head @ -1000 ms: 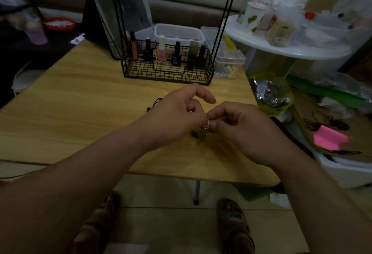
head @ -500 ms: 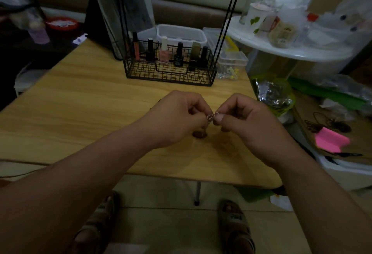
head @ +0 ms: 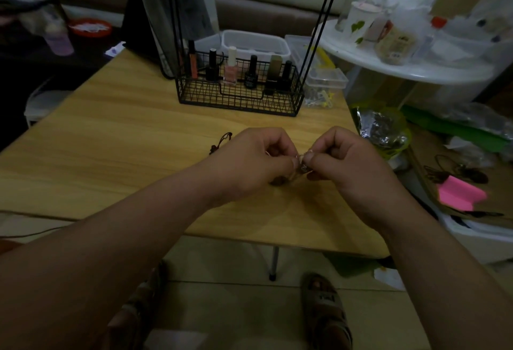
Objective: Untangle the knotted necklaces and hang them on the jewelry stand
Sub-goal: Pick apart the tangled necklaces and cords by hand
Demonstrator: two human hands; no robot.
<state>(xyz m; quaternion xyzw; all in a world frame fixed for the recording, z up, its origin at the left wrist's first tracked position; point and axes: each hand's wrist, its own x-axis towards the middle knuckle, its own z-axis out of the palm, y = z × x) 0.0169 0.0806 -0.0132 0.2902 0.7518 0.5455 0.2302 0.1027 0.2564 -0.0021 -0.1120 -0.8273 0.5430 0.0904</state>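
My left hand (head: 258, 161) and my right hand (head: 347, 161) meet a little above the wooden table (head: 116, 149), fingers curled. Between their fingertips they pinch a small silvery necklace (head: 302, 166), of which only a shiny bit shows. A dark piece (head: 277, 181) hangs or lies just under my left hand. A dark red cord necklace (head: 222, 141) lies on the table, partly hidden behind my left hand. The jewelry stand (head: 319, 24) rises at the back as thin black rods above a black wire basket (head: 238, 97); its top is out of frame.
The wire basket holds several nail polish bottles (head: 230, 69). Clear plastic boxes (head: 324, 80) stand behind and to its right. A cluttered white round shelf (head: 416, 69) and a green bag (head: 383, 130) sit past the table's right edge. My feet are under the near edge.
Both hands have lifted slightly and drawn a little apart, still pinching the silvery necklace. The fingers of my left hand curled in more tightly.
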